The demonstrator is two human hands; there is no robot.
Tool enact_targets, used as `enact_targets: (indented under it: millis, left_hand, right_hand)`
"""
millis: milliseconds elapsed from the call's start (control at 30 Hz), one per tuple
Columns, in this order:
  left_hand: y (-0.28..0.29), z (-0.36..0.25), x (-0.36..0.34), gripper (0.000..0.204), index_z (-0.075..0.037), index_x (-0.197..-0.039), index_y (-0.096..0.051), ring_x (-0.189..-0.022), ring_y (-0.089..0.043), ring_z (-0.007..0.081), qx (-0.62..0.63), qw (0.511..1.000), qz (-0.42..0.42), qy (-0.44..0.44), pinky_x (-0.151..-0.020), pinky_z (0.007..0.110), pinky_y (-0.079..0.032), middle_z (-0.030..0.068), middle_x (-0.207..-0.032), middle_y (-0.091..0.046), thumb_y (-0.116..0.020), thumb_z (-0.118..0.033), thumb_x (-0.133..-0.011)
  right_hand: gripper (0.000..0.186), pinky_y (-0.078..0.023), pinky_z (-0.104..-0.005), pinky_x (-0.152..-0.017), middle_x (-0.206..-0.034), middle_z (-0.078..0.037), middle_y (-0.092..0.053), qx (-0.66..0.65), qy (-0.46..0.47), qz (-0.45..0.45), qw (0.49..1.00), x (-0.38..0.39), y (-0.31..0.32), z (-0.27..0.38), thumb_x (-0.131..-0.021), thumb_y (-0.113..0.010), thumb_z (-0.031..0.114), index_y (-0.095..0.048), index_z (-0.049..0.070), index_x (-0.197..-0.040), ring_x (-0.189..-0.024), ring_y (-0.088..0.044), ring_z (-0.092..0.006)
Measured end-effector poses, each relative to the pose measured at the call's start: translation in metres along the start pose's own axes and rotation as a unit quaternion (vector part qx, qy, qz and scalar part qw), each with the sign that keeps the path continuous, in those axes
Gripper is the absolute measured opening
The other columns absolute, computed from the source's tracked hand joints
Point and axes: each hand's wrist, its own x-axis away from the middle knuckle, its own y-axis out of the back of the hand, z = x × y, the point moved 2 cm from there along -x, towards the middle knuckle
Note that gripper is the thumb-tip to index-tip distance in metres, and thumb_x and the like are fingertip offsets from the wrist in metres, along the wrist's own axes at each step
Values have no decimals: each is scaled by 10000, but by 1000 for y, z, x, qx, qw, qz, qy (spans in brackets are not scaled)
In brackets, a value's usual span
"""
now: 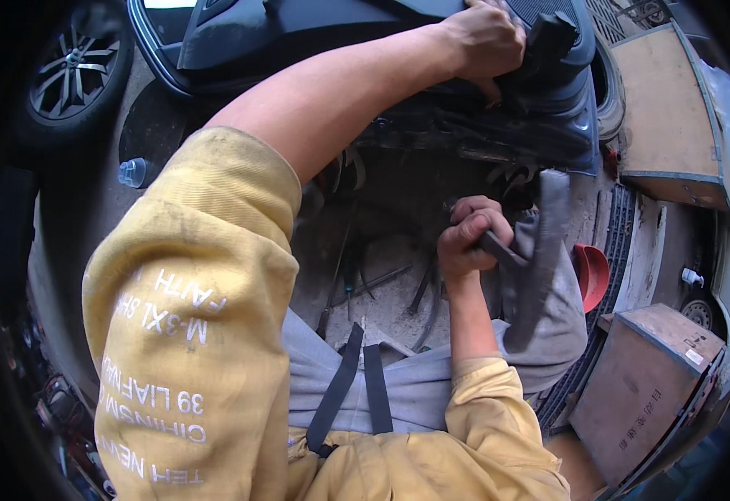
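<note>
Dark car panel [499, 125] blocks ahead; open ground lies among scattered tools [382, 284].

Hands: two, left hand [486, 37] on the black panel [357, 33], right hand [465, 238] gripping a dark tool [532, 267]
Wheels: one [68, 71]
Plastic bottles: one [133, 172]
Wooden crates: two, crate [645, 380] and upper crate [666, 117]
Red bowls: one [592, 274]
Black straps: two [357, 392]
</note>
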Motion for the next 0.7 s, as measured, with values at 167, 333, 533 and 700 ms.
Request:
enact_targets:
  millis: [167, 333, 533, 700]
  left_hand:
    - [-22, -12, 20, 1120, 189, -1209, -548, -1099, -605, 527, -72, 997, -14, 31, -767, 600, -565, 391, -1178, -592, -745, -730, -602]
    - [-16, -10, 7, 1097, 209, -1166, -559, -1059, -606, 562, -86, 995, -45, 18, -771, 593, -566, 417, -1147, -589, -743, -718, -609]
    - [-6, 0, 10, 1120, 210, -1199, -537, -1073, -589, 580, -58, 997, -48, 15, -795, 610, -551, 421, -1173, -575, -749, -713, -600]
    - [-29, -11, 20, 1127, 201, -1233, -519, -1099, -570, 588, -86, 993, -63, 47, -811, 621, -541, 432, -1193, -558, -762, -700, -600]
  right_hand:
    - [248, -476, -534, -587, -701, -278, -619, 184, -292, 261, 902, 58, -24, -43, -978, -563, 225, -577, -9, -896, -704, -605, -498]
    - [300, -394, -254, -466, -588, -32, -527, -17, -130, 3, 991, 1, 1, 29, -1020, -541, 209, -525, 35, -776, -483, -483, -109]
    - [313, -425, -401, -488, -606, -220, -542, 250, -243, 203, 915, 48, -27, -71, -978, -593, 206, -522, -30, -785, -507, -550, -321]
    - [291, -388, -298, -458, -564, -63, -507, 64, -202, 51, 976, 14, 1, 22, -1003, -583, 208, -522, 26, -784, -493, -499, -140]
